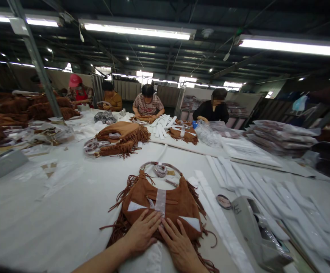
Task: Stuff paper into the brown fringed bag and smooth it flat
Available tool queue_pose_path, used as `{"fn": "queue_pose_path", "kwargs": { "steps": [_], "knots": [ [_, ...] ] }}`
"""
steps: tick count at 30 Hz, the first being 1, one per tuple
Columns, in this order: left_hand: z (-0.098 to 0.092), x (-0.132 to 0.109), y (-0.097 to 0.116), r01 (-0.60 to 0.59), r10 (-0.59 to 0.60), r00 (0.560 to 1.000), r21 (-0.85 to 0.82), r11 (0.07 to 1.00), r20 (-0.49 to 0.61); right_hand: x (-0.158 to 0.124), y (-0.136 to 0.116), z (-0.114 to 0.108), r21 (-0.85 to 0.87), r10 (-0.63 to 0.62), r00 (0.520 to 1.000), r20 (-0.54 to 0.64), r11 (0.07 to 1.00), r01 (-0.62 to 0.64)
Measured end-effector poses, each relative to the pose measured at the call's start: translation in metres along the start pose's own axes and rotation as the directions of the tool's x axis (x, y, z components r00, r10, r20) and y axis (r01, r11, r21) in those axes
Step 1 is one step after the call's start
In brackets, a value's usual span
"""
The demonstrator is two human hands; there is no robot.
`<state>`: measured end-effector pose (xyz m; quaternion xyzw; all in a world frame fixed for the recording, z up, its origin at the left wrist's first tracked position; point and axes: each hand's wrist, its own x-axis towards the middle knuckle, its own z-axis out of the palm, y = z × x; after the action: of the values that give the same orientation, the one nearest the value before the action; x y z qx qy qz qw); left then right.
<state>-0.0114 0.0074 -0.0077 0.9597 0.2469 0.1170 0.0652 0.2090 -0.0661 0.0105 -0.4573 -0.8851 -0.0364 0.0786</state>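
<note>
The bag (173, 212) lies flat on the white table (68, 212), under both hands; it is brown with a matte, suede-like face, wide and softly curved, its handle (169, 165) arching away at the far end. Clear wrap covers part of the handle, and inside its loop sit a wrapped coil (160, 170) and a small tan tag (171, 173). A pale, see-through band (160, 201) runs down the middle of the bag's front, across a zip (170, 201). A white patch (135, 206) shows left of the band and another lower on the right. Long, thin fringe (119, 227) spills from both sides of the bag, some strands curling onto the table. The left hand (145, 230) rests palm down on the bag's near part, fingers straight and close together; the right hand (177, 239) lies palm down just beside it, fingers a little spread. The hands hide the middle of the bag's near edge. Right of the bag lie white strips (218, 223), a round disc (224, 201) and a grey dispenser (257, 227). Beyond the bag, to the left, more fringed brown bags (119, 131) are stacked; farther beyond it, a person in a striped top (147, 102) bends over the work.
</note>
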Motion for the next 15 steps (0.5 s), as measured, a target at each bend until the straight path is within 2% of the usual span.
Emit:
{"fn": "queue_pose_path", "kwargs": {
  "steps": [4, 7, 11, 13, 15],
  "knots": [
    [0.004, -0.007, -0.003, -0.041, 0.039, 0.999, 0.074, 0.996, 0.029, -0.008, 0.018, -0.006, 0.057, -0.1, 0.993, 0.056, 0.994, 0.097],
    [0.002, -0.013, -0.004, -0.059, 0.055, 0.997, 0.074, 0.996, 0.055, -0.014, 0.019, -0.013, 0.063, -0.085, 0.995, 0.056, 0.995, 0.082],
    [0.001, -0.016, -0.004, -0.051, 0.048, 0.997, 0.039, 0.998, 0.065, -0.032, -0.001, -0.011, 0.133, -0.104, 0.993, 0.06, 0.987, 0.095],
    [0.001, -0.016, -0.005, -0.054, 0.053, 0.996, 0.014, 0.998, 0.075, -0.039, -0.018, 0.001, 0.191, -0.138, 0.988, 0.065, 0.974, 0.123],
    [0.001, -0.015, -0.006, -0.053, 0.053, 0.994, -0.007, 0.999, 0.09, -0.042, -0.035, 0.019, 0.23, -0.095, 0.994, 0.057, 0.97, 0.079]
  ]
}}
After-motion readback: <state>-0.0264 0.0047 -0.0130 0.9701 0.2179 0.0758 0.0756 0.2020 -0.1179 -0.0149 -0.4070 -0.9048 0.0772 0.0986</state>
